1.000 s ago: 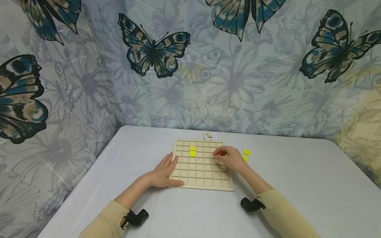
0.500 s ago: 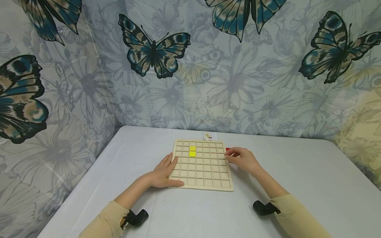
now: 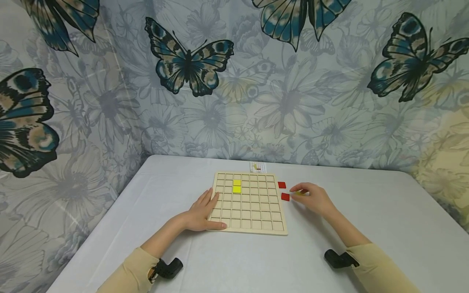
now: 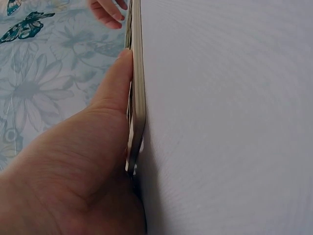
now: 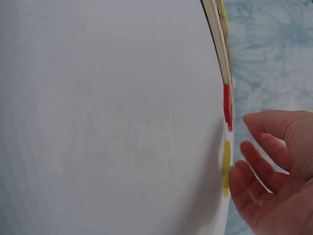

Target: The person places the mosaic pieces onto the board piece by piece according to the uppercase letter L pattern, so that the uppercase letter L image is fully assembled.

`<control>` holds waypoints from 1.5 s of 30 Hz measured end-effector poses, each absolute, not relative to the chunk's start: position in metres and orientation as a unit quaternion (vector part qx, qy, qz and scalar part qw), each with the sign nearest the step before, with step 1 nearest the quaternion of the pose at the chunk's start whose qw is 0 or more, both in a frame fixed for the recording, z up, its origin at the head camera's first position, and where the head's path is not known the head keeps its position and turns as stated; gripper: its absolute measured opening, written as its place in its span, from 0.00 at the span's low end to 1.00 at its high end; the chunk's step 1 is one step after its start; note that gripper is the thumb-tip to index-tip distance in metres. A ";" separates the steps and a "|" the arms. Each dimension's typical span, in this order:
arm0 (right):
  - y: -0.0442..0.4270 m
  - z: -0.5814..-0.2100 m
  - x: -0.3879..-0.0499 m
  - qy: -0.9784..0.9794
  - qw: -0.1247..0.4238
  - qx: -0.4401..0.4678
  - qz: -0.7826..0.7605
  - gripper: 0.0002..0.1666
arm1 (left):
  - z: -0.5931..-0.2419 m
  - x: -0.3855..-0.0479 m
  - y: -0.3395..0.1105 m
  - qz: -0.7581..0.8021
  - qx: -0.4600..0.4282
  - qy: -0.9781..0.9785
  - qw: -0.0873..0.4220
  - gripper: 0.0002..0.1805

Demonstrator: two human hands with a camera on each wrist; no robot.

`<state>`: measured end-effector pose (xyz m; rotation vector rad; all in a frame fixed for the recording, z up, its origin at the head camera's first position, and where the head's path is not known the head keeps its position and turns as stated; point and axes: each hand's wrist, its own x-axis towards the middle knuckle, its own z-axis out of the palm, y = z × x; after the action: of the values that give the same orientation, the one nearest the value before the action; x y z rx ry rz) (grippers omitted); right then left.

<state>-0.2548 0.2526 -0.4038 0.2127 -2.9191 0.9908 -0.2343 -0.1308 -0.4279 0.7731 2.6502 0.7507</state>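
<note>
A light wooden grid board [image 3: 255, 213] lies on the white table. Two yellow square tiles [image 3: 237, 189] sit one below the other in its upper cells. My left hand [image 3: 200, 212] rests on the board's left edge, fingers spread, thumb along the near edge. Off the board's right side is my right hand [image 3: 314, 198], with its fingers loosely bent and the thumb apart from them. Just under it, yellow tile [image 5: 226, 169] edges show at table level in the right wrist view; the hand partly hides these tiles in the head view. Nothing is visibly pinched between its fingers.
Two red square tiles [image 3: 285, 197] lie between the board and my right hand. Behind the board is a small card printed with a coloured grid [image 3: 257, 167]. A butterfly-patterned curtain [image 3: 220, 122] hangs along the table's far edge.
My right hand has moved rightward from above the board, past the red tiles, which now show, to the yellow tiles beside them. The left hand has stayed in place.
</note>
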 end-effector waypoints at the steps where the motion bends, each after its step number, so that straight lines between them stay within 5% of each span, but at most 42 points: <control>1: 0.254 -0.404 -0.254 -0.945 0.027 0.067 0.318 0.12 | -0.428 -0.234 -0.131 0.260 0.266 0.918 0.140 0.62; 45: 0.272 -0.407 -0.250 -0.950 0.020 0.081 0.300 0.18 | -0.424 -0.234 -0.128 0.254 0.250 0.923 0.145 0.60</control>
<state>-0.2501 0.2720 -0.4074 0.2508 -2.9478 0.9320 -0.2339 -0.1279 -0.4244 0.7209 2.6596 0.7304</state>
